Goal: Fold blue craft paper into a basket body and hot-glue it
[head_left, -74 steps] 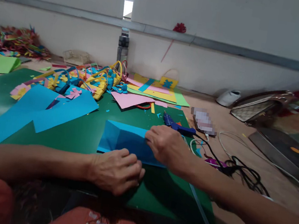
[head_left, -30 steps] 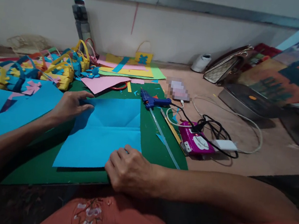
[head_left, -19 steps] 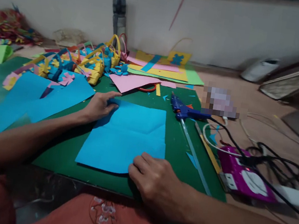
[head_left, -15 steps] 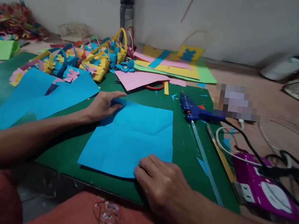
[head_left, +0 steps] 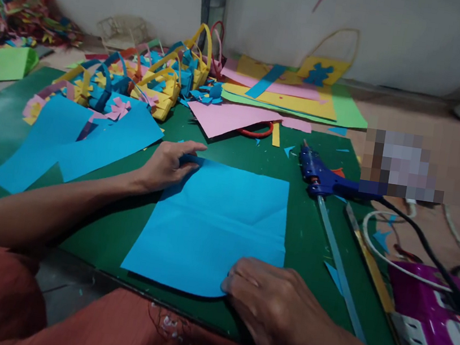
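Observation:
A creased sheet of blue paper (head_left: 214,222) lies on the green board in front of me, its lower edge lifting a little. My left hand (head_left: 166,166) rests at the sheet's upper left corner. Its index finger is stretched out past the edge, and the thumb, apart from it, touches the paper. At the lower right corner, my right hand (head_left: 268,298) pinches the sheet with bent fingers. A blue glue gun (head_left: 319,173) with a clear glue stick lies to the right of the sheet.
Other blue pieces (head_left: 83,146) lie left on the green board (head_left: 95,245). Small paper baskets (head_left: 155,93) stand behind them. A pink sheet (head_left: 229,118) partly covers red-handled scissors (head_left: 261,131). At right are a wooden-looking strip (head_left: 371,266), cords and a purple power strip (head_left: 424,314).
The whole view has shifted, so things appear farther right. My right hand stays on the lower right corner, and a shallow ridge across the sheet looks more marked. The left hand keeps its place.

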Demonstrator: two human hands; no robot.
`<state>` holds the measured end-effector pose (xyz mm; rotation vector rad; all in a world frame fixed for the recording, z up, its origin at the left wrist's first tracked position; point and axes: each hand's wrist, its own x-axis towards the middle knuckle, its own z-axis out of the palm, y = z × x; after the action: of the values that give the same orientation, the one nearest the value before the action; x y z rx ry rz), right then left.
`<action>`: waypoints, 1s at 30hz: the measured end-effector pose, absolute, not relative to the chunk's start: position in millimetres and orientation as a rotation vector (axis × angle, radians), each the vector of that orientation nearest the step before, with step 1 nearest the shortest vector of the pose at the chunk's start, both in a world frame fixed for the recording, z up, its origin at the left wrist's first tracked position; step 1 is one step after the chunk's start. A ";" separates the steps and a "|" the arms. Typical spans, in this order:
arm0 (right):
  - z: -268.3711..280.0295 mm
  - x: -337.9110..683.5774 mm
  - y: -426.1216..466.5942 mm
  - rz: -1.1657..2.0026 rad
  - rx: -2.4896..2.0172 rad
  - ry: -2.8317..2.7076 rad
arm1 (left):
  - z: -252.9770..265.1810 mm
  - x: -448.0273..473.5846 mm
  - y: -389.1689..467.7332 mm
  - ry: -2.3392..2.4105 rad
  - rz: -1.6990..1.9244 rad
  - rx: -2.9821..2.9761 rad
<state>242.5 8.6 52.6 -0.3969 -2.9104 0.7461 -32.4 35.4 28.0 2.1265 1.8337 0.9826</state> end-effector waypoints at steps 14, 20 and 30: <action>67.9 232.6 28.6 1.251 -0.736 -2.802 | 24.5 -33.8 37.5 1.788 1.115 2.082; 58.6 227.6 32.7 1.269 -0.914 -2.738 | 44.2 -34.7 27.4 1.828 1.076 1.683; 55.0 224.3 33.0 1.116 -0.904 -2.733 | 56.0 -30.5 -35.8 1.700 0.891 1.357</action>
<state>224.3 33.0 55.0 -0.9037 -2.7328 1.1164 -30.5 -35.8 56.0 1.3566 1.6995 0.8910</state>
